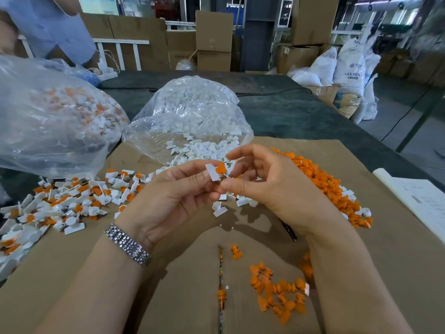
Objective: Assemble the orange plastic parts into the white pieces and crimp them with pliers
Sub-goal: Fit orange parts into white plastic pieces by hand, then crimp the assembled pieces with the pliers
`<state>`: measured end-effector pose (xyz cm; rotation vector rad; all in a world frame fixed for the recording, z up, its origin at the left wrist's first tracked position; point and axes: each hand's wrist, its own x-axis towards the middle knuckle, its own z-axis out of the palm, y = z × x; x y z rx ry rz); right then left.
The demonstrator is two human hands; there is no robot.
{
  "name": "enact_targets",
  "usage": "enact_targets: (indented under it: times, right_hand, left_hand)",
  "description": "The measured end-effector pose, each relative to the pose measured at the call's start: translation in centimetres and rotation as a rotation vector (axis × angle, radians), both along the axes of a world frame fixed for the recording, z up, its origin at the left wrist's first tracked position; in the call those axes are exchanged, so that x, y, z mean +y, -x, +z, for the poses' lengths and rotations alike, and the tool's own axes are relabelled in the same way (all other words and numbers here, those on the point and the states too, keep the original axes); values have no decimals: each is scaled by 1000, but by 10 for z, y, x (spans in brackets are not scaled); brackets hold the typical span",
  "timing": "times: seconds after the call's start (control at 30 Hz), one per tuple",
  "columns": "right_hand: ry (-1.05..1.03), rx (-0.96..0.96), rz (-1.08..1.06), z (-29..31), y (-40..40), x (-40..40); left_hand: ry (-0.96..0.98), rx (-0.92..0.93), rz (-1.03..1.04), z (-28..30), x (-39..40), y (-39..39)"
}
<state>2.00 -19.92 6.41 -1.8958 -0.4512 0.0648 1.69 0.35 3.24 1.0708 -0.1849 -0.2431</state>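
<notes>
Left of the open clear bag of white pieces (190, 121), a heap of assembled orange-and-white parts (60, 206) lay on the cardboard-covered desk (385, 261). In front of that bag the left hand (168, 196) pinched a white piece (213, 173) with an orange part (220, 168) seated in it — the right hand (267, 184) pinched its lower edge, fingers curled. Right of the bag stretched a pile of loose orange parts (322, 182).

White piece (212, 173): pinched by left hand (168, 189), orange part (220, 168) seated in it.
Right hand (269, 182): thumb touching the piece, fingers curled above.
Clear bag (192, 112): white pieces contained.
Tabletop (277, 109): cardboard-covered, orange pile (322, 184) at right, assembled pile (60, 203) at left.
</notes>
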Motion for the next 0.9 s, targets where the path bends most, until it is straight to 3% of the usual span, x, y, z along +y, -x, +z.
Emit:
enact_targets:
  times: [0.17,0.5,0.9]
  right_hand:
    - [3,-146,36,-2,1,6]
    - [266,-466,-162,-13,-4,15]
    - [303,-495,-126,-17,-1,24]
  left_hand:
    - [3,-4,-40,2,1,2]
    - [-71,31,108,0,-2,0]
    - [-171,22,181,-2,-1,-1]
